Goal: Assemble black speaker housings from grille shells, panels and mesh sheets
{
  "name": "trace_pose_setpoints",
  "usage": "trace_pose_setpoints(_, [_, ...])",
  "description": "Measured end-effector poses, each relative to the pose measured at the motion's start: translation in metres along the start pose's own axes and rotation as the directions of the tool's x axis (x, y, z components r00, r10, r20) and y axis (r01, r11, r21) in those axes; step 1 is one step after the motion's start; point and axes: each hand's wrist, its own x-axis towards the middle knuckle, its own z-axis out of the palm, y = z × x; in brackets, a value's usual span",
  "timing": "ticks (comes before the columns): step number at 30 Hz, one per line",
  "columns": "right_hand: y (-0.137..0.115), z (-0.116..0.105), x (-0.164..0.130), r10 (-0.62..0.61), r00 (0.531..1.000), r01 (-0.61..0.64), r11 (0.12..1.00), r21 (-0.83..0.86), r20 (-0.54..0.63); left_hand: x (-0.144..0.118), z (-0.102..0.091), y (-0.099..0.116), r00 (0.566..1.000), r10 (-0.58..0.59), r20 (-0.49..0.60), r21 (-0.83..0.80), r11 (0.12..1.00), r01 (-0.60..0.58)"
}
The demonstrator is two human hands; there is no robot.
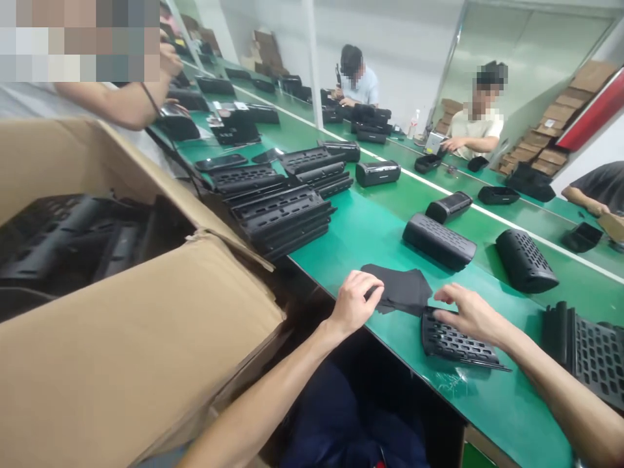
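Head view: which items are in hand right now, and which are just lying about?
In hand:
- left hand on the black fabric sheets
- right hand on the perforated grille

Lying about:
- cardboard box
- stacked grilles
- speaker shells on the green table

Black perforated panel (455, 341), flat beside black cloth (402, 289)

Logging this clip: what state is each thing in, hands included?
Left hand: fingers curled on the black fabric sheets, not closed around them.
Right hand: lying on the perforated grille, fingers spread.
Black fabric sheets: flat in a loose pile.
Perforated grille: flat on the green table.
Cardboard box: open, black parts inside.
Stacked black housings: piled, untouched.
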Motion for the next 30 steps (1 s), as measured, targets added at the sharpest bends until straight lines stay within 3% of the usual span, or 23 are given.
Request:
trace_pose_setpoints(4, [-0.024,0.006,0.047,0.157,0.986,-0.159,0.987,-0.029,-0.051,-0.01,0.005,-0.012,0.996,-0.063,-0.069,0.143,0.987,0.072])
trace_pose_setpoints(7, [-0.027,0.019,0.073,0.197,0.98,-0.199,0.979,-0.047,-0.037,-0.015,0.006,-0.019,0.99,-0.112,-0.081,0.231,0.964,0.128])
trace_pose_setpoints(10, [-0.023,0.024,0.08,0.184,0.981,-0.185,0.983,-0.017,-0.054,-0.015,0.008,-0.02,0.991,-0.12,-0.055,0.249,0.96,0.13])
trace_pose_setpoints(15, [-0.014,0.016,0.073,0.144,0.98,-0.125,0.982,0.142,-0.137,-0.013,0.011,-0.018,0.991,-0.132,-0.033,0.258,0.956,0.136])
trace_pose_setpoints(20, [-0.014,0.01,0.064,0.116,0.97,-0.024,0.919,0.394,-0.212,-0.014,0.01,-0.018,0.989,-0.143,-0.03,0.257,0.955,0.146])
trace_pose_setpoints(25, [-0.024,-0.006,0.037,0.07,0.957,0.093,0.844,0.528,-0.28,-0.003,0.005,-0.007,0.987,-0.113,-0.116,0.163,0.978,0.131])
trace_pose_setpoints(27, [-0.026,-0.013,0.022,0.059,0.962,0.107,0.814,0.571,-0.265,0.007,0.008,0.004,0.995,-0.058,-0.082,0.067,0.996,0.064])
trace_pose_setpoints(30, [-0.024,-0.02,-0.001,0.074,0.975,0.08,0.763,0.642,-0.21,0.024,0.017,0.023,0.997,-0.007,0.075,-0.103,0.995,0.015])
